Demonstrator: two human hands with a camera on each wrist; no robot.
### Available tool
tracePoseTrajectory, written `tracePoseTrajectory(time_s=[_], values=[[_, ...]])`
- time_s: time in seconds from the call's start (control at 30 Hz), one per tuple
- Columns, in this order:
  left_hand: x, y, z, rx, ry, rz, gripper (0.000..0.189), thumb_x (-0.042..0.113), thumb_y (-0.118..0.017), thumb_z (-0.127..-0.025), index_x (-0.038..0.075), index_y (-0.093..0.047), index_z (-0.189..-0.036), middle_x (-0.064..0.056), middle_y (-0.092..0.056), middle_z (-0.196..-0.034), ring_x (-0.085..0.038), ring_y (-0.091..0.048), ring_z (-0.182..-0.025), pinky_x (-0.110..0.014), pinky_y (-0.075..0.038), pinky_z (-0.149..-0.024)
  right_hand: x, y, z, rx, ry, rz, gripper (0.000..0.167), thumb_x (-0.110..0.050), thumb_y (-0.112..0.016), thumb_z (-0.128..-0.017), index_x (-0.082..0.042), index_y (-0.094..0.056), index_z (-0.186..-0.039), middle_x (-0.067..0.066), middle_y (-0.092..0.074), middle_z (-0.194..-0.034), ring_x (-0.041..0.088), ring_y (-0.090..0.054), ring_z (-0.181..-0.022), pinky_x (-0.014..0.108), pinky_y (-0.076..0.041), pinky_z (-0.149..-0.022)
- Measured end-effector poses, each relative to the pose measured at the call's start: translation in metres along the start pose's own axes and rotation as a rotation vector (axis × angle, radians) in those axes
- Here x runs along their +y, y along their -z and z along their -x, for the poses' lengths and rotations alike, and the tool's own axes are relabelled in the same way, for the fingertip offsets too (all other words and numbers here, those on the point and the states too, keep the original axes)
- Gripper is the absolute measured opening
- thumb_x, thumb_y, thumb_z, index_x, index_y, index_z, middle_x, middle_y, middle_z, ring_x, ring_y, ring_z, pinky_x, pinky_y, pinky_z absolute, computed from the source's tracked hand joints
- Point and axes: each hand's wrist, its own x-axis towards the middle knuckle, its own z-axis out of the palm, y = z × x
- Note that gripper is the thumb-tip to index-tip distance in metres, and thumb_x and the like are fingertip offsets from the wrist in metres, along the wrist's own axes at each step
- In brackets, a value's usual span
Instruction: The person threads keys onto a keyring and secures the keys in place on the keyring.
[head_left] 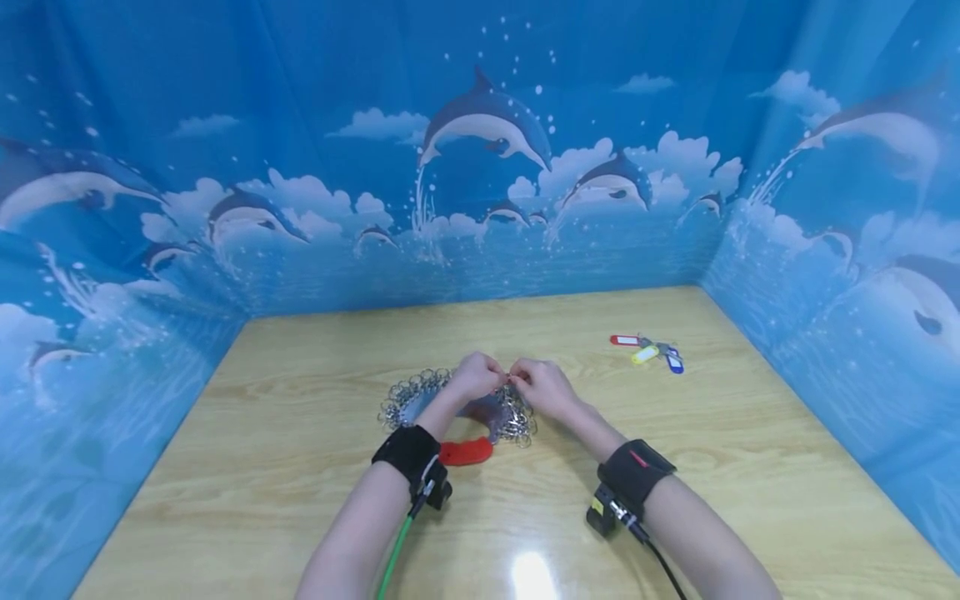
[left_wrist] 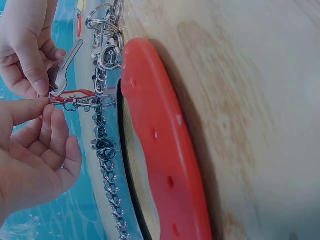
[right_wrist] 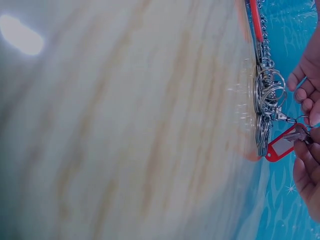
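A large metal hoop with a red handle [head_left: 467, 452] lies on the table, strung with several swivel clasps [left_wrist: 86, 103] and split rings [right_wrist: 274, 89]. Over its far right side, my left hand [head_left: 480, 377] pinches the small split ring at the end of one clasp between thumb and forefinger. Right beside it, fingertips nearly meeting, my right hand [head_left: 543, 385] pinches a silver key [left_wrist: 64, 70] close to that ring. A red key tag [right_wrist: 284, 145] with a white label hangs by the key. Fingertips partly hide the spot where key and ring come together.
Farther back on the right lie several keys with a red tag [head_left: 626, 340], a yellow tag [head_left: 645, 355] and a blue tag [head_left: 675, 361]. A blue dolphin-print curtain [head_left: 480, 250] borders the wooden table [head_left: 300, 500] behind and at the sides.
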Motion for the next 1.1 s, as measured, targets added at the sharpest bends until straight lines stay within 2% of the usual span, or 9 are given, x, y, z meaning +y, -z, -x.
tracePoseTrajectory(time_s=[0.3, 0.4, 0.57, 0.73, 0.9, 1.1], values=[[-0.006, -0.002, -0.002, 0.003, -0.039, 0.119, 0.017, 0.007, -0.059, -0.083, -0.008, -0.065, -0.076, -0.003, -0.054, -0.058, -0.015, -0.049, -0.059, -0.024, -0.037, -0.061, 0.003, 0.002, 0.000, 0.013, -0.014, -0.005, 0.003, -0.005, -0.063, -0.083, -0.004, -0.066, -0.086, 0.006, -0.066, -0.079, 0.016, -0.061, -0.068, 0.030, -0.050, -0.065], [-0.007, -0.001, -0.003, -0.001, -0.043, 0.133, 0.019, 0.011, -0.060, -0.085, -0.006, -0.067, -0.079, -0.001, -0.054, -0.060, -0.015, -0.050, -0.061, -0.024, -0.039, -0.063, 0.005, 0.004, -0.003, 0.019, -0.005, 0.009, 0.004, -0.005, -0.063, -0.083, -0.003, -0.066, -0.085, 0.007, -0.066, -0.078, 0.018, -0.061, -0.068, 0.030, -0.050, -0.065], [-0.005, -0.001, -0.005, -0.009, -0.023, 0.133, 0.015, 0.008, -0.060, -0.085, -0.004, -0.069, -0.083, -0.002, -0.056, -0.066, -0.014, -0.053, -0.063, -0.024, -0.041, -0.062, 0.005, 0.006, -0.007, 0.001, -0.021, 0.004, 0.004, -0.005, -0.063, -0.083, -0.003, -0.066, -0.084, 0.006, -0.066, -0.075, 0.017, -0.061, -0.067, 0.029, -0.050, -0.064], [-0.002, -0.002, -0.003, -0.021, -0.018, 0.115, 0.016, 0.005, -0.058, -0.085, -0.007, -0.067, -0.083, -0.003, -0.056, -0.065, -0.014, -0.052, -0.061, -0.023, -0.041, -0.059, 0.005, 0.011, -0.007, -0.064, -0.032, 0.043, 0.005, -0.007, -0.063, -0.084, -0.005, -0.067, -0.086, 0.004, -0.066, -0.076, 0.017, -0.061, -0.068, 0.030, -0.049, -0.065], [-0.003, -0.003, -0.005, -0.032, -0.016, 0.077, 0.018, 0.006, -0.058, -0.085, -0.008, -0.065, -0.079, -0.001, -0.052, -0.060, -0.013, -0.048, -0.059, -0.023, -0.037, -0.059, 0.004, 0.016, -0.009, -0.133, 0.008, 0.144, 0.006, -0.010, -0.062, -0.084, -0.008, -0.068, -0.087, 0.003, -0.067, -0.078, 0.017, -0.062, -0.070, 0.032, -0.049, -0.067], [0.003, -0.001, -0.002, -0.077, -0.011, 0.021, 0.017, 0.005, -0.057, -0.084, -0.009, -0.065, -0.077, 0.000, -0.050, -0.055, -0.012, -0.042, -0.053, -0.023, -0.032, -0.053, 0.000, 0.023, -0.014, -0.229, 0.046, 0.199, 0.010, -0.007, -0.062, -0.083, -0.004, -0.070, -0.088, 0.006, -0.069, -0.083, 0.021, -0.065, -0.076, 0.033, -0.050, -0.072]])
